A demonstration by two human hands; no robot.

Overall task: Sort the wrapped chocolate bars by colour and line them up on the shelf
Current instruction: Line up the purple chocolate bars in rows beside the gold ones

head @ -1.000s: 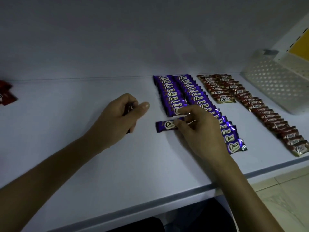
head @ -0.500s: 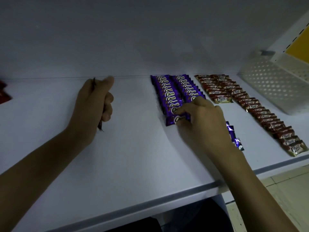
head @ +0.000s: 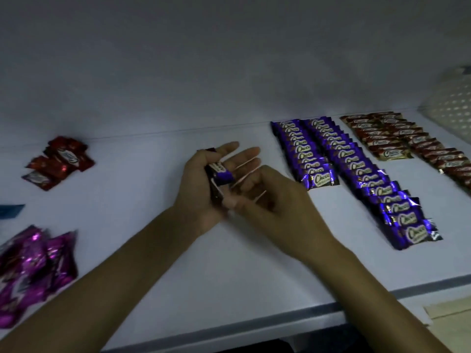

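At centre frame over the shelf (head: pixel 229 263), the left hand (head: pixel 196 194) carries stacked purple bars (head: pixel 219 174) in its palm, fingers outstretched; the blurred right hand (head: pixel 277 202), fingers curled, meets it, grip undeterminable.

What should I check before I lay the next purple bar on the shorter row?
1. Purple bars held in left hand: ok.
2. Right hand has pinched one bar: cannot tell, blurred.
3. Shelf bare in front of the shorter purple row: ok.
4. That row holds only purple: ok.
5. Red pile and magenta pile lined up: not ok, loose heaps.
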